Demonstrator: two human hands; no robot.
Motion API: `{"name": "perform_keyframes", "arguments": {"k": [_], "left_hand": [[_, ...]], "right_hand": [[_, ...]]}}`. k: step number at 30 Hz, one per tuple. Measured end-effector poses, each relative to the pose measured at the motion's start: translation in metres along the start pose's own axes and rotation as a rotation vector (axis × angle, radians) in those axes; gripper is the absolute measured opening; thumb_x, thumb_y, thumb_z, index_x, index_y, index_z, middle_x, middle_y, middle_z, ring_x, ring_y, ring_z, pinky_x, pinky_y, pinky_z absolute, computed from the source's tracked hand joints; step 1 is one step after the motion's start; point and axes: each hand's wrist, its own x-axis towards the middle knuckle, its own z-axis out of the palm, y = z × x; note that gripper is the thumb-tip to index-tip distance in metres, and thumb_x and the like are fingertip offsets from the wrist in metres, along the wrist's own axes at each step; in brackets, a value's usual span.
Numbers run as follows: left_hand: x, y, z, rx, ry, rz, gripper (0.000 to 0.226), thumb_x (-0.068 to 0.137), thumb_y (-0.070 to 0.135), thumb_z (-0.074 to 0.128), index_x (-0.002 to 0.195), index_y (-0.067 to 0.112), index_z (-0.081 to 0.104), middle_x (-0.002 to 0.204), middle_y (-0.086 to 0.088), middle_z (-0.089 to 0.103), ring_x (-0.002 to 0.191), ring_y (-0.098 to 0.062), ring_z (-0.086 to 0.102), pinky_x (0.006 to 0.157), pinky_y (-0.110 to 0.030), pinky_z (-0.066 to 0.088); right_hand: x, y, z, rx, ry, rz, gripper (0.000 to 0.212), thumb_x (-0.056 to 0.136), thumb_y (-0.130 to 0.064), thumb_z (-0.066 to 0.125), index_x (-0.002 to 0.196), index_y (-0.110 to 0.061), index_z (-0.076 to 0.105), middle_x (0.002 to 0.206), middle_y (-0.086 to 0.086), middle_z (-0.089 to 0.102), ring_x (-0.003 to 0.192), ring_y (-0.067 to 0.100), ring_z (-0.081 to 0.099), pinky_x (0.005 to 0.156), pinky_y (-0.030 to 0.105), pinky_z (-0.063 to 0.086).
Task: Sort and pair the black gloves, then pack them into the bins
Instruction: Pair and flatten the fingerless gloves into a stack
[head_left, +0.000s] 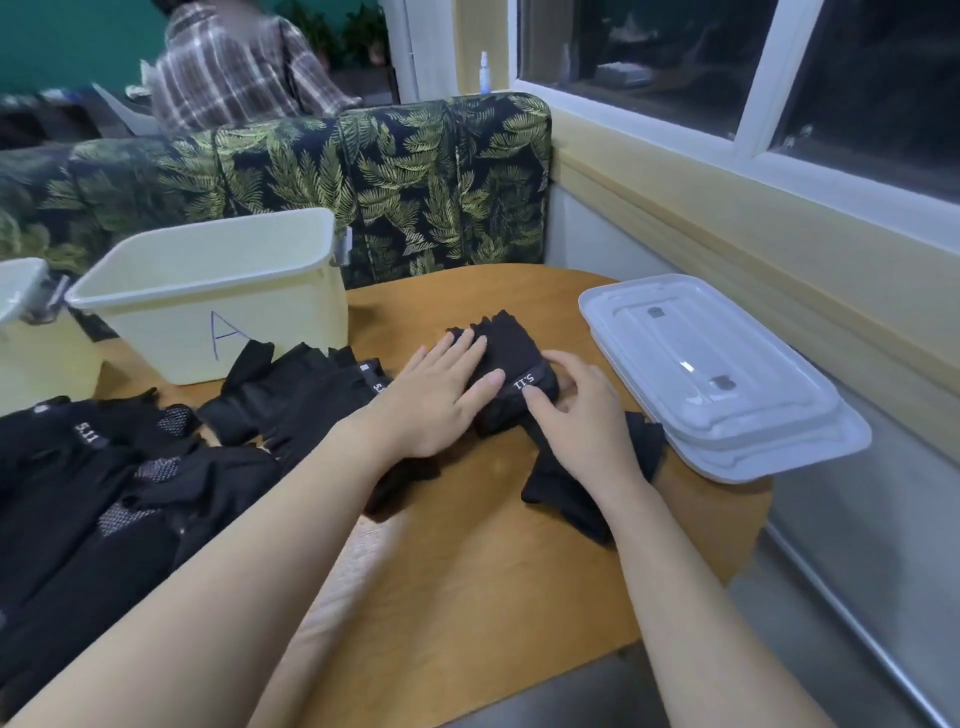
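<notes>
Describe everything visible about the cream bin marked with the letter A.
The bin marked A is a pale cream, rectangular tub that looks like plastic, with a rolled rim and walls tapering slightly toward the base. A blue handwritten "A" sits on its near wall. It stands upright and open on the wooden table, at the back left, in front of the leaf-print cushion. A clip-like fitting shows at its right rim. Its inside looks empty as far as visible. Black gloves lie against its near base.
</notes>
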Motion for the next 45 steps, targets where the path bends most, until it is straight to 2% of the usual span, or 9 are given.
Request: {"name": "perform_keyframes", "arguments": {"k": [6,8,10,12,17,22,30,41,45], "left_hand": [[-0.161,-0.037,-0.038,-0.028,0.333,-0.165,0.088,0.090,0.078,0.009,0.164,0.031,0.006,0.168,0.016,-0.002,0.155,-0.003,-0.010,0.124,-0.027,-0.009],[-0.208,-0.052,-0.030,-0.049,0.370,-0.285,0.090,0.088,0.079,0.013,0.164,0.030,0.008,0.169,0.015,-0.001,0.156,-0.004,-0.008,0.125,-0.029,-0.008],[-0.234,-0.064,-0.017,-0.056,0.383,-0.362,0.091,0.090,0.078,0.021,0.164,0.027,0.010,0.170,0.011,0.002,0.157,-0.010,-0.004,0.127,-0.033,-0.004],[-0.246,-0.071,-0.002,-0.032,0.403,-0.387,0.088,0.092,0.072,0.030,0.164,0.024,0.013,0.171,0.005,0.005,0.158,-0.017,0.002,0.127,-0.036,-0.001],[-0.258,-0.087,0.022,0.054,0.474,-0.367,0.078,0.099,0.056,0.053,0.162,0.020,0.023,0.168,-0.003,0.022,0.156,-0.020,0.015,0.128,-0.042,0.008],[-0.262,-0.094,0.020,-0.058,0.627,-0.330,0.061,0.097,0.045,0.052,0.148,0.013,0.048,0.149,-0.001,0.053,0.140,-0.020,0.045,0.118,-0.045,0.034],[-0.252,-0.094,0.021,-0.096,0.781,-0.368,0.048,0.088,0.036,0.061,0.132,0.018,0.065,0.127,0.003,0.068,0.123,-0.020,0.057,0.109,-0.044,0.041],[-0.241,-0.096,0.019,-0.097,0.783,-0.356,0.035,0.091,0.035,0.056,0.121,0.021,0.069,0.110,0.007,0.070,0.110,-0.020,0.059,0.101,-0.039,0.040],[-0.242,-0.094,0.017,-0.180,0.844,-0.256,0.034,0.092,0.028,0.060,0.124,0.020,0.067,0.114,0.007,0.065,0.108,-0.016,0.059,0.098,-0.036,0.044]], "right_hand": [[-0.028,-0.036,0.002,-0.112,0.250,-0.192,0.047,0.091,-0.040,0.073,0.130,-0.020,0.059,0.118,-0.002,0.051,0.091,0.009,0.054,0.076,0.020,0.042],[-0.048,-0.055,0.016,-0.041,0.167,-0.345,0.038,0.092,-0.031,0.073,0.125,-0.020,0.060,0.108,-0.005,0.051,0.081,0.007,0.050,0.075,0.013,0.040],[-0.068,-0.070,0.035,0.033,-0.046,-0.418,0.033,0.092,-0.027,0.072,0.123,-0.024,0.061,0.102,-0.008,0.052,0.079,0.010,0.054,0.077,0.017,0.045],[-0.086,-0.081,0.058,0.057,-0.232,-0.436,0.028,0.092,-0.027,0.072,0.119,-0.026,0.062,0.099,-0.008,0.055,0.079,0.013,0.058,0.076,0.025,0.049],[-0.124,-0.098,0.105,0.070,-0.448,-0.553,0.026,0.089,-0.024,0.075,0.113,-0.025,0.066,0.099,-0.009,0.055,0.082,0.012,0.058,0.074,0.022,0.048],[-0.134,-0.097,0.131,0.006,-0.518,-0.535,0.034,0.089,-0.025,0.076,0.121,-0.025,0.064,0.110,-0.013,0.050,0.093,0.005,0.054,0.080,0.025,0.049],[-0.127,-0.101,0.148,-0.208,-0.544,-0.508,0.074,0.082,-0.048,0.080,0.145,-0.025,0.048,0.126,-0.012,0.045,0.118,0.010,0.049,0.098,0.034,0.048],[-0.122,-0.101,0.149,-0.076,-0.383,-0.536,0.013,0.096,-0.020,0.068,0.108,-0.020,0.074,0.105,-0.011,0.065,0.106,0.007,0.058,0.094,0.031,0.050],[-0.120,-0.110,0.136,0.171,-0.377,-0.389,0.013,0.101,-0.011,0.061,0.100,-0.017,0.072,0.093,-0.010,0.071,0.093,0.006,0.067,0.084,0.024,0.054]]}}
